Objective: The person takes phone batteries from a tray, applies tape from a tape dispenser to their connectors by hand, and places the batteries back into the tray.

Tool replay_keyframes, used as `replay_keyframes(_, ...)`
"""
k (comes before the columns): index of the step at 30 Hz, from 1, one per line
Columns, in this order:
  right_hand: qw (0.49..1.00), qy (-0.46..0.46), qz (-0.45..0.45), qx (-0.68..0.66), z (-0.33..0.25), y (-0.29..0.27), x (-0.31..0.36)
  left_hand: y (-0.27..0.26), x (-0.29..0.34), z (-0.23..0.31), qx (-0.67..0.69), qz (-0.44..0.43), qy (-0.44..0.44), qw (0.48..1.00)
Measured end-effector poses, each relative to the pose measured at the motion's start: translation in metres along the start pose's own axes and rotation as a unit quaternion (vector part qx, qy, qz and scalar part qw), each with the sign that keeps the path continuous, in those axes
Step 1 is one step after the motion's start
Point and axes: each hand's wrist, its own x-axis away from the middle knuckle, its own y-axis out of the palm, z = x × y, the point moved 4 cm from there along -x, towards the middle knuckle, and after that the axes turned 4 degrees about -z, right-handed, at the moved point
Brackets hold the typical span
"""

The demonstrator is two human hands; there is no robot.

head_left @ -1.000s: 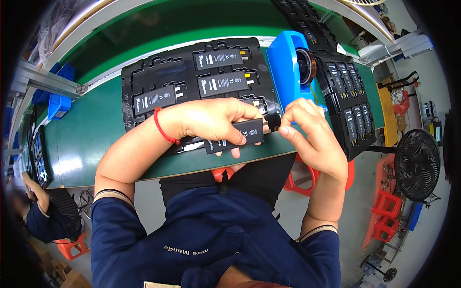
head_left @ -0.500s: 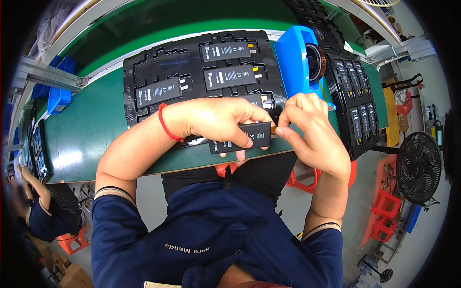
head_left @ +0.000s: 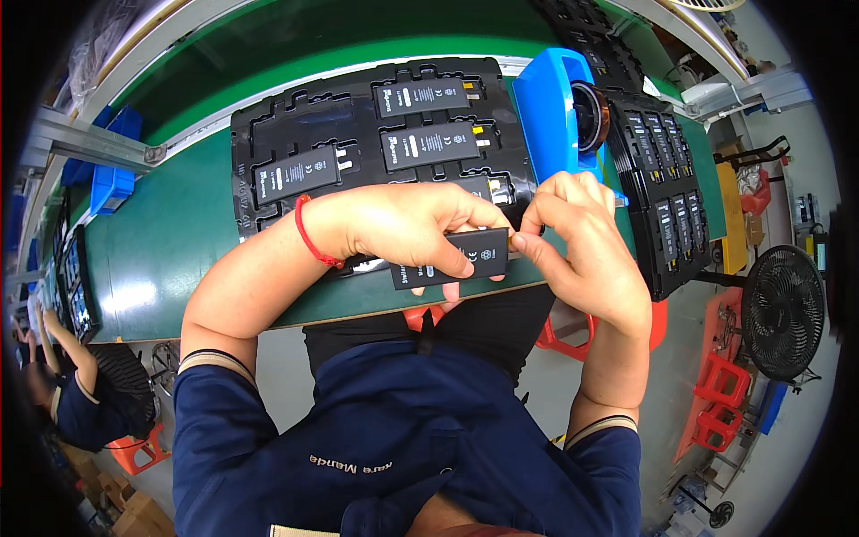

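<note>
A flat black phone battery point(head_left: 488, 254) is gripped in my left hand point(head_left: 403, 225), thumb on its printed face and fingers underneath. At the battery's right end, my right hand point(head_left: 582, 246) pinches with thumb and forefinger on a small amber strip point(head_left: 514, 240), mostly hidden by the fingertips. Beyond my hands lies a black molded tray point(head_left: 358, 103) with several black batteries in its pockets, among them one at the top point(head_left: 420, 97). The tray's near part is covered by my left arm.
A blue tape dispenser point(head_left: 546, 112) with an amber tape roll point(head_left: 591, 116) stands right of the tray. Farther right are stacked black trays point(head_left: 658, 201) of batteries. A black fan point(head_left: 781, 311) and red stools point(head_left: 718, 380) are at the right. Another person point(head_left: 89, 398) sits at the far left.
Both hands keep the same grip on the battery and the strip at its end. The whole view has shifted very slightly; little else differs.
</note>
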Motion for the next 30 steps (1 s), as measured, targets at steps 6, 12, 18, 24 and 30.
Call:
replay_keyframes(6,0.998,0.023,0.039,0.044,-0.010,0.000,0.000,-0.004,-0.003,-0.007,-0.028,0.014,0.027,0.999)
replay_keyframes(12,0.997,0.028,0.051,0.052,-0.010,0.000,0.000,-0.004,-0.002,-0.006,-0.002,0.010,0.012,1.000)
replay_keyframes(18,0.997,0.020,0.051,0.062,-0.012,-0.001,0.003,-0.002,0.000,-0.003,0.003,0.015,-0.026,1.000)
replay_keyframes(24,0.996,0.010,0.041,0.079,-0.019,-0.004,0.007,-0.004,-0.002,-0.019,0.049,-0.013,-0.029,0.998)
replay_keyframes(30,0.985,-0.008,0.115,0.126,-0.014,-0.015,0.015,-0.011,0.009,-0.010,0.150,-0.004,-0.057,0.987)
